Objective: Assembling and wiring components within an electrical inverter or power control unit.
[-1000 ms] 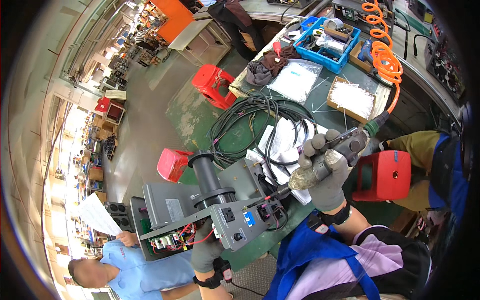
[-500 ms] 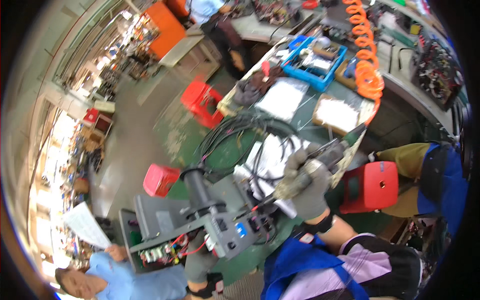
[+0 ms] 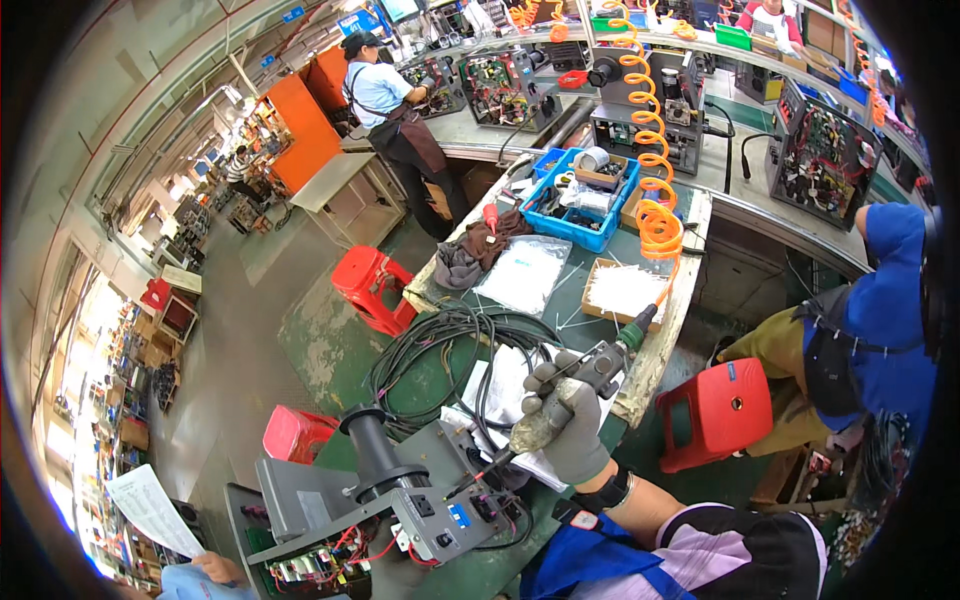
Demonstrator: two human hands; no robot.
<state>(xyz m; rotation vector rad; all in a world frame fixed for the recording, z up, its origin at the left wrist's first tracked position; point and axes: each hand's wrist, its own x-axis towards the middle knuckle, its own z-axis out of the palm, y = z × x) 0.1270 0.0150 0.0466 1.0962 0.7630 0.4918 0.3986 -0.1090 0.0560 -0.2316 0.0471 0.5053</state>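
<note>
My right hand (image 3: 578,440), in a grey glove, is closed around an air screwdriver (image 3: 540,424) held at a slant. Its bit reaches down to the grey panel (image 3: 435,530) of an electrical unit; whether the tip touches cannot be made out. The panel carries black sockets and a blue part. A black spool-like cylinder (image 3: 376,450) stands beside it, and red wires and a circuit board show below. My left hand (image 3: 398,572), also gloved, is at the panel's lower edge; its fingers are hidden behind the panel and wires.
Black cable (image 3: 430,350) lies coiled on the green bench. An orange coiled hose (image 3: 655,150) runs to the screwdriver. Farther off are a blue bin (image 3: 580,232), a box of white ties (image 3: 622,290) and a red stool (image 3: 712,412). A person's hand (image 3: 218,568) holds paper at lower left.
The view has shifted, so the bench and unit sit farther left and the far workstations show more. My right hand still grips the screwdriver, its bit now lower along the panel.
</note>
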